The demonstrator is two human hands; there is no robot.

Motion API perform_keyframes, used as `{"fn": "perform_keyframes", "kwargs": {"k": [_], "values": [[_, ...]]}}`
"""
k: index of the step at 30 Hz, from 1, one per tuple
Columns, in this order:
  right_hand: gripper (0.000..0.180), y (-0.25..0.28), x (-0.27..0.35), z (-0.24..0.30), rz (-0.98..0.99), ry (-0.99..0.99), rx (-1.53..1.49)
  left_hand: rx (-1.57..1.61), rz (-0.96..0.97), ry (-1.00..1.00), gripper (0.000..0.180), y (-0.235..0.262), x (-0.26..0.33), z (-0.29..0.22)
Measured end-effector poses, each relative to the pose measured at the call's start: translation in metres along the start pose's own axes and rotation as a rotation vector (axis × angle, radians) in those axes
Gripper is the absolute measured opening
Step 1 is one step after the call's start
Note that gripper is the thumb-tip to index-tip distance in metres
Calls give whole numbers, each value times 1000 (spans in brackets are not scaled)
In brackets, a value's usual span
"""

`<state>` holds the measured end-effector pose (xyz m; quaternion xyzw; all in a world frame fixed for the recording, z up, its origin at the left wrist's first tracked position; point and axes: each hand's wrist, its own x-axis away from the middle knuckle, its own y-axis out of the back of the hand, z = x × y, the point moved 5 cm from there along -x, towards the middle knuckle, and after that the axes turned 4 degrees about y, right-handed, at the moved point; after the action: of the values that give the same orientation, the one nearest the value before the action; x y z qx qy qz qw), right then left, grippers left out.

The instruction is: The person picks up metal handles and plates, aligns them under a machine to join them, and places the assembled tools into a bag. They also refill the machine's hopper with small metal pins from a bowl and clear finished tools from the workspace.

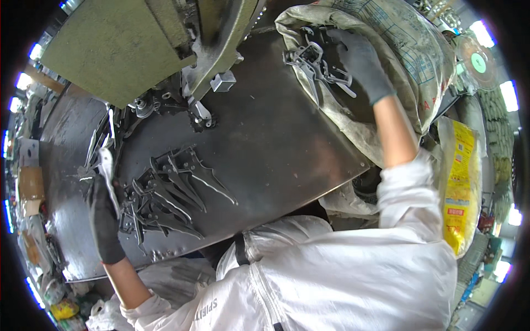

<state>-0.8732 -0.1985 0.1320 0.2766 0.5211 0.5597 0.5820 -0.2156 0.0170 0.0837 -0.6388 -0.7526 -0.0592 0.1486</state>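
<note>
My left hand (104,220), in a dark grey glove, is closed on a slim pale metal handle (105,163) above the left part of the metal table. Just right of it lies a pile of dark metal handles (171,190) with curved arms, several of them overlapping. My right hand (361,62), gloved in grey, reaches over the mouth of a white woven sack (353,129) at the far right. Its fingers are stretched out beside a tangle of metal lever parts (314,59) at the sack's mouth; their tips are partly unclear.
A green machine (105,49) stands over the table's far left, with a small metal block (223,81) on its side. More thin metal parts (99,135) lie beneath it. The dark tabletop (265,138) ends at a near edge by my body. A yellow-and-white bag (461,187) stands at right.
</note>
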Motion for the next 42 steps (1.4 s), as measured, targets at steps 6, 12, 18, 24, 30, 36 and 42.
{"fn": "perform_keyframes", "kwargs": {"k": [6, 12, 18, 24, 30, 36, 42], "values": [[67, -52, -2, -30, 343, 613, 522, -721, 421, -353, 41, -202, -1, 32], [38, -30, -12, 14, 201, 604, 279, -388, 385, 130, 41, -231, -14, 79], [38, -67, 20, 125, 204, 300, 24, -180, 196, 158, 39, -199, -36, 66], [23, -134, 52, 209, 469, -330, -1506, -278, 200, 59, 40, -209, -52, 49], [19, -140, 70, 250, 516, -438, -1432, -164, 226, 42, 38, -208, -65, 50], [26, -191, 65, 241, 392, -144, -1201, -40, 235, 172, 30, -200, -86, 76], [36, -180, 82, 245, 476, -390, -1374, -976, -98, -437, 22, -139, -72, 10]]}}
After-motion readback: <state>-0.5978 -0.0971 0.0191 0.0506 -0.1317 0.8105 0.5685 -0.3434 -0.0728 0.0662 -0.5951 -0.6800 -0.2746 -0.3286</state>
